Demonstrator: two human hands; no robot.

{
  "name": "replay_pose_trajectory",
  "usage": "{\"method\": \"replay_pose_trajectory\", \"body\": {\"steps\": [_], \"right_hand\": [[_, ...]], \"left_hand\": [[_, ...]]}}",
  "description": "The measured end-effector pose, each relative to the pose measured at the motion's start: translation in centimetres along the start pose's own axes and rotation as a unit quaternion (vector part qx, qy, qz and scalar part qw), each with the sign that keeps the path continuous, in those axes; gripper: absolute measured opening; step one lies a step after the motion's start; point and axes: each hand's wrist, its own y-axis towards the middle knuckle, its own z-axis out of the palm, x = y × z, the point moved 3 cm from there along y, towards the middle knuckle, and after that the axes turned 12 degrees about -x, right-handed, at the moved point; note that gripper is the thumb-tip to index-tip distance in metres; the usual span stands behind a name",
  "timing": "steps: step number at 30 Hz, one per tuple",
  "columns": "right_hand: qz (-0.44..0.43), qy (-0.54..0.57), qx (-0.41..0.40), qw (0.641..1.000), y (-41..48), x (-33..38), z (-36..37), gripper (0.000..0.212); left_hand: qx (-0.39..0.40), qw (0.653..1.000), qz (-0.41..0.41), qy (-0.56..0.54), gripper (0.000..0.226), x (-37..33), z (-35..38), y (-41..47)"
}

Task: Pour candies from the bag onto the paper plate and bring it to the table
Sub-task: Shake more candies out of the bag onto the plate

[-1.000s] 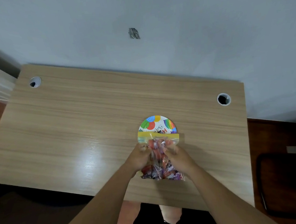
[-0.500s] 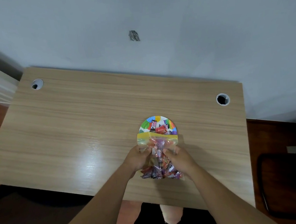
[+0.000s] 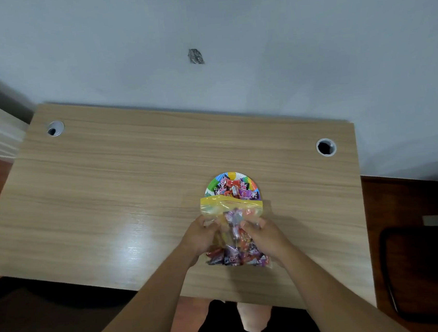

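A clear zip bag with a yellow top strip is held over the near edge of a colourful paper plate on the wooden desk. My left hand grips the bag's left side and my right hand grips its right side. The bag's mouth points away from me, over the plate. Wrapped candies in red, purple and black lie piled on the plate. More candies fill the bag's lower part, near my wrists.
The desk stands against a pale wall, with cable holes at the back left and back right. A dark chair sits on the floor to the right. My legs show below the desk's near edge.
Candies have spilled from the bag onto the plate, which showed only its print a second ago. The pile on the plate has grown and both hands have stayed on the bag.
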Motion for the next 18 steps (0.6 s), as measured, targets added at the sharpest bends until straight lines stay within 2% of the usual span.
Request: {"method": "replay_pose_trajectory", "body": {"steps": [5, 18], "right_hand": [[0.011, -0.013, -0.012, 1.0, 0.01, -0.39, -0.23, 0.051], [0.001, -0.01, 0.008, 1.0, -0.44, -0.57, -0.61, 0.042]], "left_hand": [[0.002, 1.0, 0.006, 0.006, 0.028, 0.22, -0.19, 0.13], [0.002, 1.0, 0.018, 0.003, 0.04, 0.13, -0.02, -0.18]]}}
